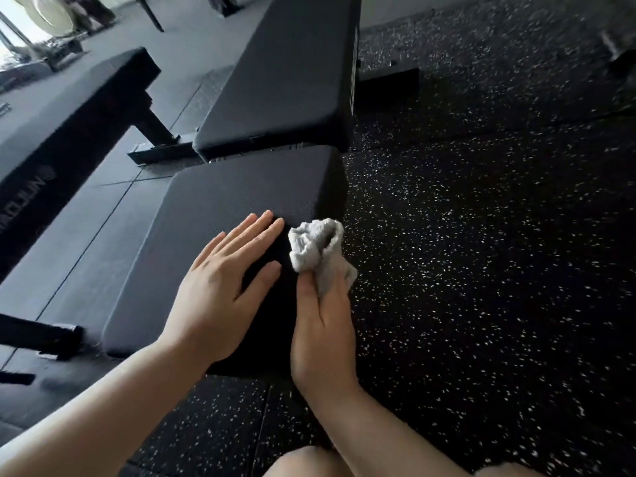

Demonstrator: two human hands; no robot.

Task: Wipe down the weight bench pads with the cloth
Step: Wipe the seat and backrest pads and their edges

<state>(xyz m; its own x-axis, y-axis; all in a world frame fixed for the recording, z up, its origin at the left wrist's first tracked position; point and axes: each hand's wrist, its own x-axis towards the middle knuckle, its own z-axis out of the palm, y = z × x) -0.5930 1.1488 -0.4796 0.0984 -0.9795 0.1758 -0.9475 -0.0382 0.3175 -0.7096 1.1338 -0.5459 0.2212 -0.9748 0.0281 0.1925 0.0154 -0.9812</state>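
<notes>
- Your left hand (220,290) lies flat on the seat pad (220,228), fingers straight and together, thumb spread; it holds nothing and, by my reading, steadies you or the bench
- Your right hand (321,325) grips the cloth (315,246), with the thumb over it and the fingers wrapped round the far side; the cloth is bunched up and pale grey
- The cloth sits at the right edge of the seat pad, against the side face just past your left fingertips, so you seem to be working the pad's right side rather than its top
- How much of the seat pad is already wiped cannot be told: its top looks evenly matte, with no wet streak or dust line to mark a boundary
- The back pad (285,74) lies beyond, apart from both hands, and nothing shows whether it has been wiped; I judge it still to do
- Another bench (69,132) stands to the left on the floor (481,235); whether it belongs to the job is unclear
- Overall I would put you early to midway: one pad in hand, at least one long pad likely left
</notes>
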